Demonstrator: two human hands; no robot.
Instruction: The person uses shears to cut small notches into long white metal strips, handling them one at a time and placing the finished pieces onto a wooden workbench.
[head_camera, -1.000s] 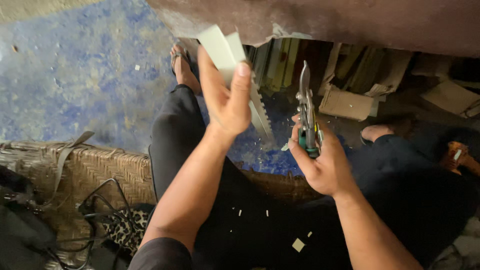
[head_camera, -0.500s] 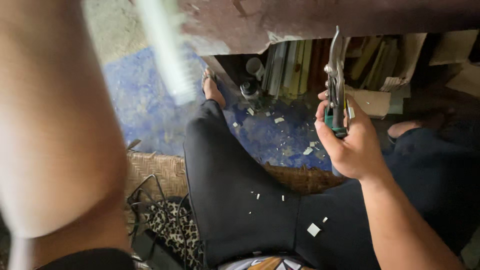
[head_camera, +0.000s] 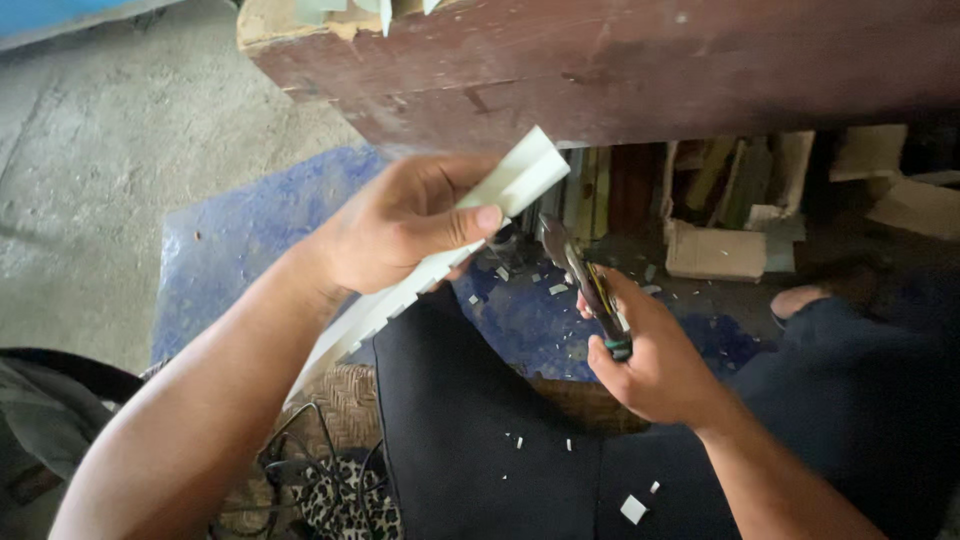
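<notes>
strip (head_camera: 440, 250) left of snips (head_camera: 590, 290), under bench (head_camera: 620, 70)

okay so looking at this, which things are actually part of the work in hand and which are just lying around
In use:
left hand gripping the notched white strip
right hand holding the snips
small white offcuts on the lap

Lying about:
cardboard pieces under the wooden bench
black cables by the woven mat
blue sheet on the floor
</notes>
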